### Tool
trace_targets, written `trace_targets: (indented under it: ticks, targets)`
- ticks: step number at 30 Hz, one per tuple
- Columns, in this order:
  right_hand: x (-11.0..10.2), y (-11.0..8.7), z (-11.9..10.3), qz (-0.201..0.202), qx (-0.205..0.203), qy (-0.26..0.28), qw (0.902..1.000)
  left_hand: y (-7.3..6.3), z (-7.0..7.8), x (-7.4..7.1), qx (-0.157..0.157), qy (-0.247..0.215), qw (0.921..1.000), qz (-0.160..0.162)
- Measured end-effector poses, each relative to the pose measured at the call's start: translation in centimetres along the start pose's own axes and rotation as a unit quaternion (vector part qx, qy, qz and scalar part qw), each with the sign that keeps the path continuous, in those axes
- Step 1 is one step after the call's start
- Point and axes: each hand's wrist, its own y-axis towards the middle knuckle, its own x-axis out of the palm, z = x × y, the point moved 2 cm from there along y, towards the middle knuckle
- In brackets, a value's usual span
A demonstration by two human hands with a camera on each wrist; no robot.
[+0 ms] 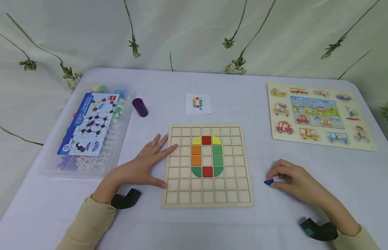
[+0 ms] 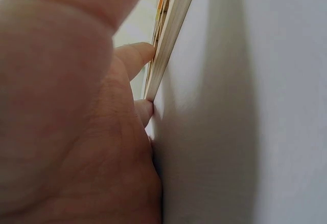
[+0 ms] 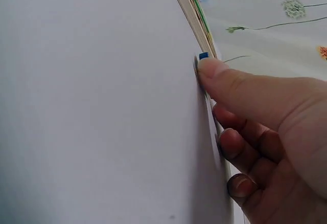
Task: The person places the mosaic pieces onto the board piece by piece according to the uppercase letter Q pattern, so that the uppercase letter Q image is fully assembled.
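A wooden grid board [image 1: 178,184] lies mid-table. Coloured pieces form a ring on it: red squares [image 1: 206,140], orange squares [image 1: 196,160], green pieces [image 1: 217,160] and yellow rounded corners [image 1: 196,140]. My left hand [image 1: 140,166] rests with spread fingers at the board's left edge; thumb and a fingertip touch the rim [image 2: 171,35]. To the right of the board, my right hand [image 1: 295,180] pinches a small blue piece [image 1: 269,182] between thumb and fingers, just above the cloth. Most of that piece is hidden by the thumb in the right wrist view.
Behind the board lies a pattern card [image 1: 198,104]. A purple cylinder [image 1: 140,107] is next to a clear plastic box [image 1: 118,152] of molecule-model parts at left. At back right is a wooden vehicle puzzle [image 1: 322,140]. Patterned cloth [image 1: 194,34] hangs behind the table.
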Motion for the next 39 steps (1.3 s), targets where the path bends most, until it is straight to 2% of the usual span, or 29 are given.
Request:
trace_targets:
  ticks: [7, 11, 15, 19, 25, 39]
  targets:
    - [0.7, 1.3, -1.0, 0.036, -0.008, 0.045, 0.9983, 0.0, 0.0, 0.0, -0.001, -0.002, 1.0, -0.001]
    - [1.6, 2.7, -2.5, 0.05, 0.008, 0.077, 0.9957, 0.1, 0.0, 0.1, -0.001, -0.002, 1.0, -0.001]
    - [3.1, 4.2, -4.2, 0.048, 0.032, 0.102, 0.993, 0.2, 0.0, 0.2, 0.002, -0.002, 1.0, 0.001]
    - [4.8, 5.4, -5.6, 0.034, 0.026, 0.112, 0.9928, 0.2, 0.0, 0.2, 0.001, -0.002, 1.0, 0.001]
    - [6.7, 6.1, -6.6, 0.02, -0.003, 0.104, 0.9944, 0.1, 0.1, 0.1, -0.004, 0.0, 1.0, 0.002]
    - [7.9, 6.2, -7.1, 0.056, -0.038, 0.057, 0.9961, 0.0, 0.3, 0.0, 0.0, -0.003, 1.0, 0.002]
